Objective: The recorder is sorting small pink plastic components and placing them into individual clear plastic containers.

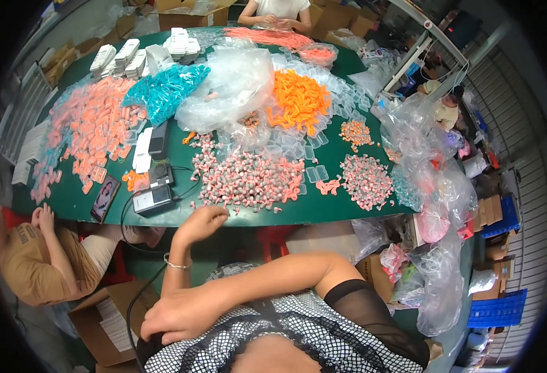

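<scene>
Curling the left hand [202, 225] near the green table's [323, 208] front edge; cannot tell whether pinching anything. Draping the right hand [183, 314] over the left arm [175, 283]; cannot tell how firmly closed. Facing pink-and-grey pieces [248, 180], heaped just beyond. Seemingly pausing from sorting; to take one, would need to reach forward.
</scene>
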{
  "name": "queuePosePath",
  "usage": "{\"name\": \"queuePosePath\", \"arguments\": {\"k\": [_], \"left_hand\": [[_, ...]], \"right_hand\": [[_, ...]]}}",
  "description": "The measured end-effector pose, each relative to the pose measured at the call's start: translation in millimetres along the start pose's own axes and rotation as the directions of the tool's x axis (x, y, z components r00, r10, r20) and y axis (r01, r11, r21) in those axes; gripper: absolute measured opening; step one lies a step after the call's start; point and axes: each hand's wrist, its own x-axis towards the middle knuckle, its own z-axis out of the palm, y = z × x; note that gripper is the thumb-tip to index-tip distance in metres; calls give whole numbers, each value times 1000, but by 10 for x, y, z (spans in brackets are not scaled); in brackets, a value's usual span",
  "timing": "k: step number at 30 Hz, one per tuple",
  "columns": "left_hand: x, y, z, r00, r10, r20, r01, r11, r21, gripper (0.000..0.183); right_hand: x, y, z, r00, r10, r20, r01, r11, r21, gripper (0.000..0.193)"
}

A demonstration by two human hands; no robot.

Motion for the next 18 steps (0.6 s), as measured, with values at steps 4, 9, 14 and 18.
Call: {"name": "queuePosePath", "arguments": {"k": [4, 9, 14, 18], "left_hand": [[97, 145, -74, 984, 90, -152, -113, 982, -148, 20], [211, 579, -447, 947, 151, -283, -236, 926, -296, 24], [472, 1192, -718, 889, 347, -298, -440, 828, -349, 26], [758, 1322, -759, 877, 447, -177, -477, 770, -423, 24]], "right_hand": [[118, -62, 359, 995, -65, -80, 64, 998, -12, 20], [215, -422, 266, 979, 184, 85, -136, 906, -402, 19], [338, -570, 162, 950, 216, 224, -5, 731, -683, 17], [381, -673, -217, 922, 290, 255, 23, 618, -786, 12]]}}
